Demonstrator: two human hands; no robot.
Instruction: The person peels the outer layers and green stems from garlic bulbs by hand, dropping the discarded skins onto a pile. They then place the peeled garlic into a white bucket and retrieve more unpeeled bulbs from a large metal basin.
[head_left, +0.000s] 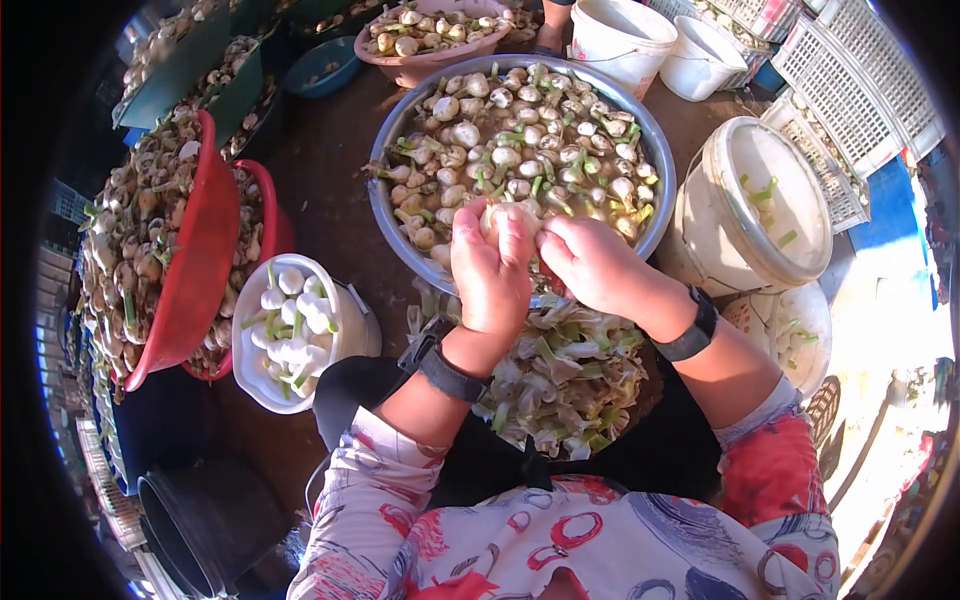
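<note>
Both hands meet over the near rim of a large metal basin (660,150), which holds many garlic bulbs (505,156) in brownish water. My left hand (490,270) is closed around a pale garlic bulb (491,222), partly covered by the fingers. My right hand (605,270) pinches at the bulb's right side, thumb and finger pressed together; what exactly they grip is hidden. Below the hands, a heap of garlic skins and green stem pieces (565,375) lies between my legs. To the left, a white bucket (362,320) holds clean white peeled bulbs (292,335).
Red basins (195,270) piled with unpeeled garlic stand at left. A lidded white bucket (690,220) with stem pieces on top is at right, beside white crates (850,80). A pink basin (400,70) and white pails (620,45) stand behind; a black bucket (200,530) lies lower left.
</note>
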